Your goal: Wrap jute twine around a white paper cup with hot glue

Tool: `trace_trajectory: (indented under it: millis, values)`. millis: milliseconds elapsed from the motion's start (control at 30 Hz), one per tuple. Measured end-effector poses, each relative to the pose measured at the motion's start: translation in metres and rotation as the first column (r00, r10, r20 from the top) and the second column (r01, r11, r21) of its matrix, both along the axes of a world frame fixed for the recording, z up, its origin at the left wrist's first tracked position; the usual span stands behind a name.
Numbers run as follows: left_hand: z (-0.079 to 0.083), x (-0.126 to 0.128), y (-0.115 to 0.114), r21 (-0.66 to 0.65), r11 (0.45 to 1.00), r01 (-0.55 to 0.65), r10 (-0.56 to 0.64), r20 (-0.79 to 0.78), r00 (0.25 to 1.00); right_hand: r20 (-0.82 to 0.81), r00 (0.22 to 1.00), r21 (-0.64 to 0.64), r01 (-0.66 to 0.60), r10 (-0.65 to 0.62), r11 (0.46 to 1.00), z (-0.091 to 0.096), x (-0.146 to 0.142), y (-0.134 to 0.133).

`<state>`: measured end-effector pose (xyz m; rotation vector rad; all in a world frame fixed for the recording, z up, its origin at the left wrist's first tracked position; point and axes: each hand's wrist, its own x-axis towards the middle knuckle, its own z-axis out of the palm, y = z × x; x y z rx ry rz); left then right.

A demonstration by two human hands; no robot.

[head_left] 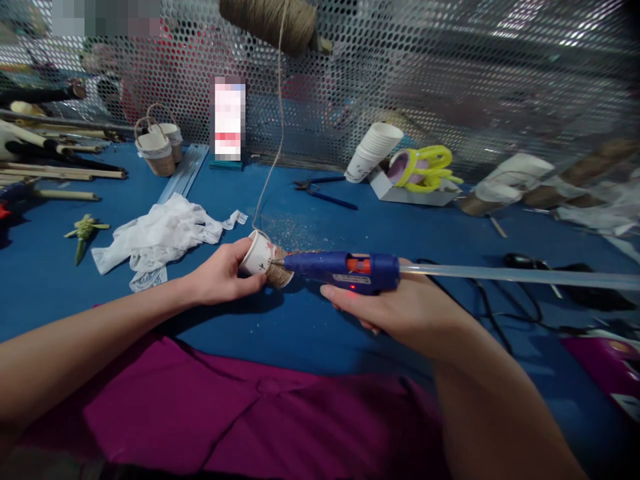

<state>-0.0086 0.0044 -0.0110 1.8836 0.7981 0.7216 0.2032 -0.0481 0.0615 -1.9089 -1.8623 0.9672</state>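
Note:
My left hand (227, 272) is closed round a white paper cup (259, 255) with a printed pattern, tilted on its side above the table. Brown twine (280, 272) is wound about the cup's lower end, and a loose strand of it (270, 177) runs up to a big spool (270, 21) at the top. In my right hand (395, 303) is a blue hot glue gun (325, 268) with a red light on and a long clear glue stick (500, 272) out its back. The gun's nozzle is at the twine-wound part; whether it touches cannot be told.
White lace (165, 233) lies left of the cup. Behind are two small twine-handled cups (156, 152), pliers (325, 192), stacked paper cups (373, 152) and a box (410, 190) with yellow-handled scissors (435, 167). Black cables (493, 313) lie right. A perforated metal panel (330, 100) bounds the back.

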Motion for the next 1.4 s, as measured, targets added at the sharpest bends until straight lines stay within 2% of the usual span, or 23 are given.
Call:
trace_trajectory:
  millis: [167, 367, 667, 967, 1100, 1167, 1267, 1333, 1400]
  values:
    - [0.000, 0.002, 0.000, 0.030, 0.999, -0.026, 0.026, -0.007, 1.000, 0.043, 0.998, -0.010, 0.047, -0.046, 0.999, -0.004, 0.003, 0.004]
    - [0.002, 0.002, -0.001, 0.090, 0.996, -0.015, 0.015, -0.007, 1.000, 0.072, 0.997, -0.006, 0.026, -0.025, 1.000, -0.005, 0.005, 0.008]
    - [0.003, 0.002, -0.001, 0.099, 0.995, -0.013, 0.015, -0.026, 1.000, 0.026, 0.999, -0.003, 0.022, -0.022, 1.000, -0.003, 0.003, 0.009]
    - [0.003, 0.002, 0.000, 0.083, 0.996, -0.020, 0.022, -0.016, 1.000, -0.078, 0.997, 0.014, 0.013, -0.012, 1.000, -0.008, 0.005, 0.009]
    - [0.001, 0.002, 0.000, 0.088, 0.996, -0.022, 0.024, -0.028, 0.999, -0.259, 0.966, 0.036, -0.009, 0.018, 0.999, -0.012, 0.009, 0.012]
    - [0.001, 0.002, 0.000, 0.097, 0.995, -0.028, 0.032, -0.035, 0.999, -0.365, 0.931, 0.055, 0.021, 0.000, 0.998, -0.015, 0.013, 0.017]
    - [0.001, 0.002, 0.000, 0.096, 0.995, -0.039, 0.043, -0.043, 0.998, -0.446, 0.891, 0.110, 0.148, -0.084, 0.983, -0.023, 0.024, 0.029]
    - [0.001, 0.002, 0.000, 0.100, 0.994, -0.047, 0.052, -0.050, 0.997, -0.389, 0.905, 0.165, 0.256, -0.175, 0.953, -0.030, 0.032, 0.040]
    - [0.001, 0.001, 0.000, 0.118, 0.992, -0.052, 0.059, -0.050, 0.997, -0.217, 0.939, 0.241, 0.315, -0.266, 0.918, -0.036, 0.039, 0.051]
